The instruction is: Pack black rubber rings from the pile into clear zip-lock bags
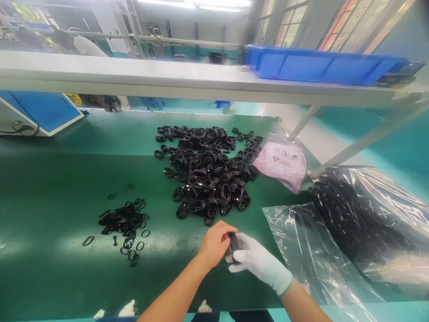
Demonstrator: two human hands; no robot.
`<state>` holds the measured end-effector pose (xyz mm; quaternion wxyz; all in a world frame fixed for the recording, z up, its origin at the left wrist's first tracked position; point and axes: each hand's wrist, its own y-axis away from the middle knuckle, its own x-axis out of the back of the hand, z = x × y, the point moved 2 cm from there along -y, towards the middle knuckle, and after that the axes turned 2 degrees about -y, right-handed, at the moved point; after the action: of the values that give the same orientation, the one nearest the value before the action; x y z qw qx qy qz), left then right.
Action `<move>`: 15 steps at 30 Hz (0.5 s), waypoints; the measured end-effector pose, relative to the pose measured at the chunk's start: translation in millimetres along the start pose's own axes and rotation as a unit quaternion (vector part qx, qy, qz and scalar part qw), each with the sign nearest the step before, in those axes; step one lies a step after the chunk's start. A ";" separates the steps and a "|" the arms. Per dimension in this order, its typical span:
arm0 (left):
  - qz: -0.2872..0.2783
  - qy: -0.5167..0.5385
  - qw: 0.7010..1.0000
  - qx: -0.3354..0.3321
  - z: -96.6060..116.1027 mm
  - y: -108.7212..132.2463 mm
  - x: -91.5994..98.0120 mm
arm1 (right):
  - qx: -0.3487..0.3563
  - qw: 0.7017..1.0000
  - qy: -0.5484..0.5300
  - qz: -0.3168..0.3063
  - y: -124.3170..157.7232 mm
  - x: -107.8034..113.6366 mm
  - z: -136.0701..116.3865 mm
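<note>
A coiled black cable (233, 242) is held upright between my two hands, above the near part of the green table (60, 286). My right hand (256, 259), in a white glove, is closed around the coil from the right, thumb and fingers on its sides. My bare left hand (215, 243) grips the coil's upper left edge with bent fingers; its fingertips are partly hidden. Just beyond my hands lies a large heap of coiled black cables (208, 174). To the left is a loose pile of small black bands (124, 219), with several scattered singly around it.
On the right lie a clear plastic bag (298, 232), a large bag of black cables (362, 214) and a pinkish printed bag (283, 158). A white shelf (150, 74) crosses above the table, bearing a blue bin (321, 67). A blue-panelled box (43, 109) stands at far left.
</note>
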<state>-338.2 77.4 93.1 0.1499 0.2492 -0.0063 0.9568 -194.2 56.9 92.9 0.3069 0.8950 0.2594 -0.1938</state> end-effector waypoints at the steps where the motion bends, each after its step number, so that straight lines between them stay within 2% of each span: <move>1: 0.010 -0.003 1.000 -0.006 -1.1 -1.0 0.4 | 0.002 1.000 0.010 0.008 -1.7 -1.9 -0.4; 5: 0.053 -0.030 0.998 -0.015 -2.8 -1.9 0.3 | 0.005 0.999 0.019 0.036 -9.7 -4.5 -1.0; 8: 0.083 -0.045 0.995 0.002 -0.8 -0.4 -3.6 | 0.001 0.999 -0.017 0.029 -14.8 -4.4 1.6; 10: 0.067 -0.060 0.996 0.010 -0.4 0.0 -2.6 | -0.007 0.999 -0.042 0.020 -17.3 -1.0 5.8; 12: 0.042 -0.098 0.994 0.024 -3.6 -1.5 7.4 | -0.024 0.998 -0.043 0.049 -20.0 8.6 11.7; 14: 0.069 -0.184 0.977 0.085 -12.3 -5.8 29.6 | -0.030 0.994 0.004 0.108 -24.0 22.9 17.4; 15: 0.091 -0.247 0.955 0.134 -18.0 -8.8 43.6 | -0.021 0.990 0.043 0.135 -26.6 30.2 19.4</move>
<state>-380.4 99.8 97.6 0.0216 0.4939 0.0623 0.8670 -189.6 72.8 51.4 0.3371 0.9228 0.1531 -0.1066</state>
